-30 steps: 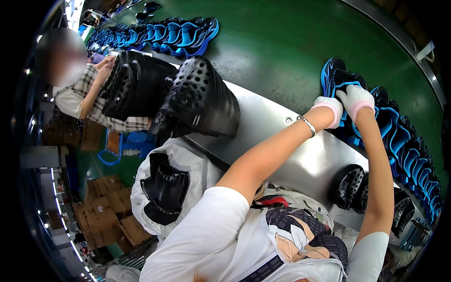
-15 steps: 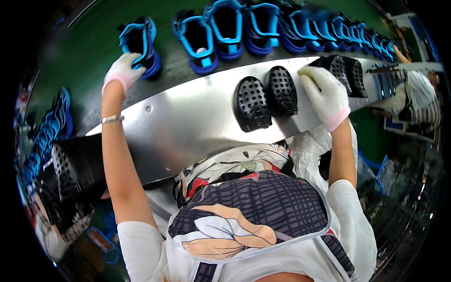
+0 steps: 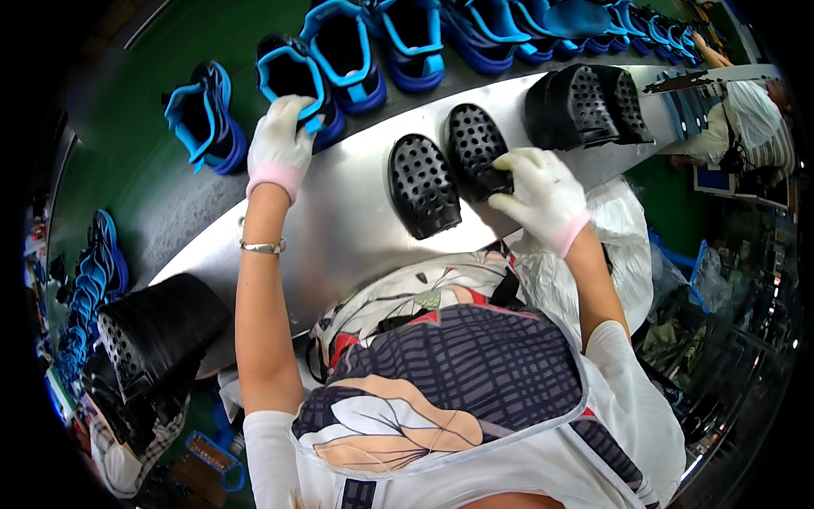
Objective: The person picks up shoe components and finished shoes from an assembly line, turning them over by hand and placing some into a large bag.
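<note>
My left hand [image 3: 282, 146], in a white glove with a pink cuff, has its fingers closed at the heel of a black-and-blue shoe [image 3: 332, 125]. That shoe stands in a row with its opening up. My right hand [image 3: 543, 193], gloved alike, pinches the near end of a black perforated shoe-shaped piece [image 3: 475, 140] between thumb and fingers. Beside it, a matching perforated piece [image 3: 422, 182] lies on a shiny metal ledge [image 3: 339, 195]. To the left of my left hand a separate shoe [image 3: 203, 123] stands apart.
Several more shoes [image 3: 407, 42] run off to the far right. Stacked black perforated pieces [image 3: 577, 106] lie on the ledge's right; another black stack [image 3: 165, 327] is at the lower left. More blue shoes [image 3: 89, 280] line the left. A person's arm [image 3: 712, 53] reaches in at the right.
My left hand has left the outermost shoe and moved right to the neighbouring one. My right hand has come left and down onto a perforated piece. The view has shifted.
</note>
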The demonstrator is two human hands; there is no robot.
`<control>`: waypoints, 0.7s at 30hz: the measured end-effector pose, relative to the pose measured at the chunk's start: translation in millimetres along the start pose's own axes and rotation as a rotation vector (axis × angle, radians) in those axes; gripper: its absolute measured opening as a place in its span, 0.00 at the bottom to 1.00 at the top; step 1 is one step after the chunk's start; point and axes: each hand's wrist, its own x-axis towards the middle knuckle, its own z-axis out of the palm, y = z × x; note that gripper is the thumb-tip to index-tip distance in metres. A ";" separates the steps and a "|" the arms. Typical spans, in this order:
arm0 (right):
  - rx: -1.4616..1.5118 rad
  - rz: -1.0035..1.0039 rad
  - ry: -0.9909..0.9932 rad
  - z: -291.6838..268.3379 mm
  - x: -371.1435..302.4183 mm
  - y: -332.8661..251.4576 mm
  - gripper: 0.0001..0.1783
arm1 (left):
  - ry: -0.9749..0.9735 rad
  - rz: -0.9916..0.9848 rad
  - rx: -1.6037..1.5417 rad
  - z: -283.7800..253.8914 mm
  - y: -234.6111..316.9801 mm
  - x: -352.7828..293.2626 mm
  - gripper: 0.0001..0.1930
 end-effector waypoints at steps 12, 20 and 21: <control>0.012 -0.275 0.022 36.4 -1.6 28.5 0.19 | 0.021 -0.043 0.073 5.7 -7.9 17.6 0.10; -0.042 -0.302 -0.016 38.5 3.5 20.4 0.19 | 0.065 -0.076 0.004 12.8 -20.1 9.5 0.10; -0.033 -0.272 -0.030 32.3 2.8 18.0 0.19 | 0.069 -0.075 -0.002 14.5 -23.5 10.3 0.10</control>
